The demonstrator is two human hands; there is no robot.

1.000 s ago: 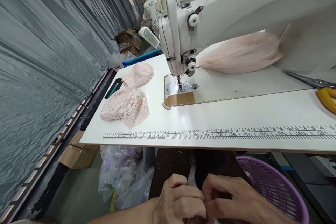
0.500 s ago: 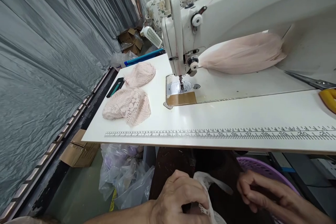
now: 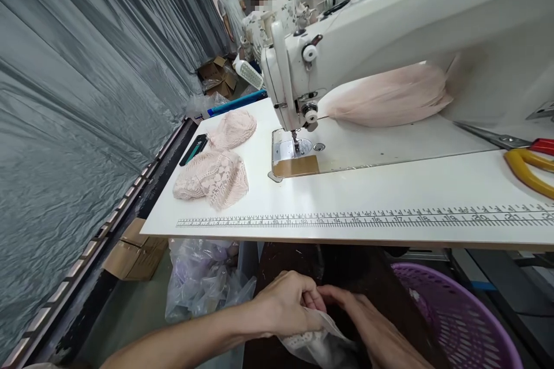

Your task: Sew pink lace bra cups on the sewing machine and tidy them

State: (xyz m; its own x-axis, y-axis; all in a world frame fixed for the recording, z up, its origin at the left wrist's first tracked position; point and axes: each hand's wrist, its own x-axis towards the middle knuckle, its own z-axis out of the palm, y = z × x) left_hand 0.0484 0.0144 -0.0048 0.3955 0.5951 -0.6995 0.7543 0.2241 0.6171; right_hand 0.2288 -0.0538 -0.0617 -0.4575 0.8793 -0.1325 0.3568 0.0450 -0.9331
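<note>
Two bare hands meet low in the view, below the front edge of the white table (image 3: 389, 184). The left hand (image 3: 288, 305) is curled closed, pinching the top of a clear plastic bag (image 3: 311, 340) that holds something pale and lacy. The right hand (image 3: 367, 328) lies just beside it, fingers stretched toward the same bag and touching it; whether it grips the plastic cannot be told. The bag sits in the person's lap area, under the table and left of a purple basket (image 3: 459, 323).

Further left on the floor lie crumpled plastic bags (image 3: 203, 282) and a cardboard box (image 3: 136, 248).

On the table, a printed ruler strip (image 3: 363, 218) runs along the near edge. Behind it at the left lies a pink lace piece (image 3: 212, 177), with a second lace piece (image 3: 234, 128) just beyond and a dark phone (image 3: 193, 149) beside them. At the far right edge lie yellow-handled scissors (image 3: 526, 167).

Behind that stands the white sewing machine (image 3: 389, 29), its needle over the plate. A bundle of pink sheer fabric (image 3: 389, 97) rests under its arm. A small lamp (image 3: 248, 72) is fixed by its head.

Grey sheeting (image 3: 78, 86) covers the left wall. Farthest away, two people (image 3: 242, 6) stand near open cartons (image 3: 216, 75).
</note>
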